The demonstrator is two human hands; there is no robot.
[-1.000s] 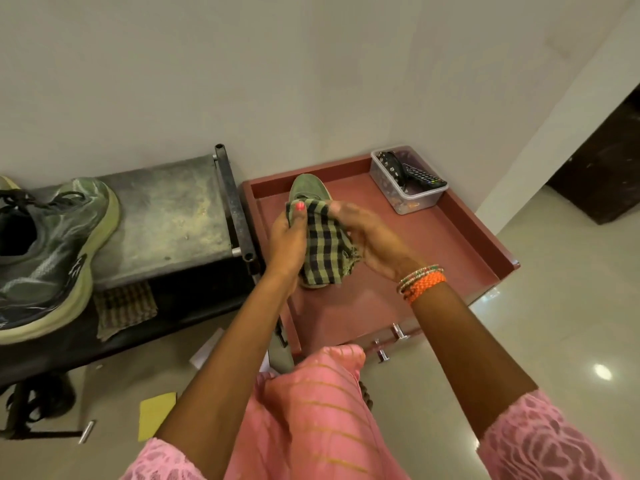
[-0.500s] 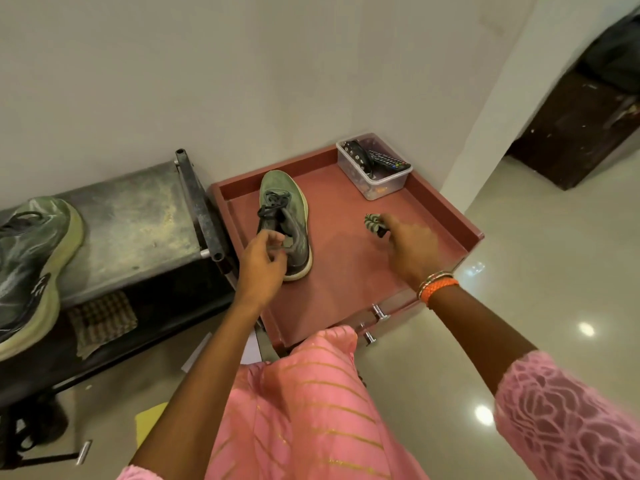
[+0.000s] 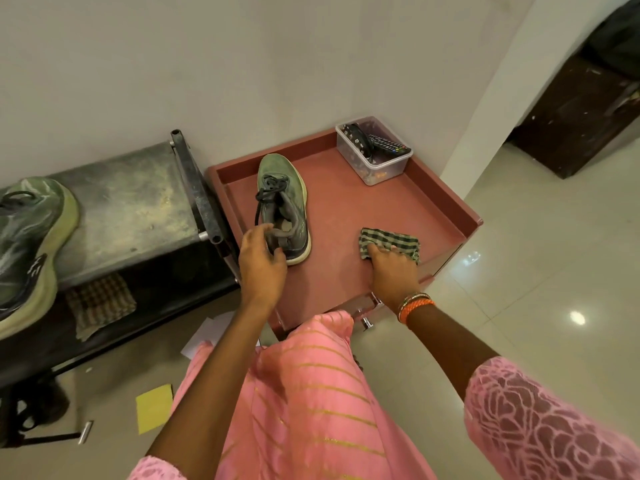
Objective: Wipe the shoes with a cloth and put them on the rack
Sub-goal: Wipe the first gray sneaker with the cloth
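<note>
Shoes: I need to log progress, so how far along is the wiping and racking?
One shoe already sits on the rack. The second shoe stands on the red tray, the left hand at its heel, while the right hand presses the checked cloth flat. Racking that shoe remains.

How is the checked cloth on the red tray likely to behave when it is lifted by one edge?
The checked cloth lies rumpled under the right hand, so it will probably droop limply. It looks thin, so likely light. Woven fabric should not slip easily.
</note>
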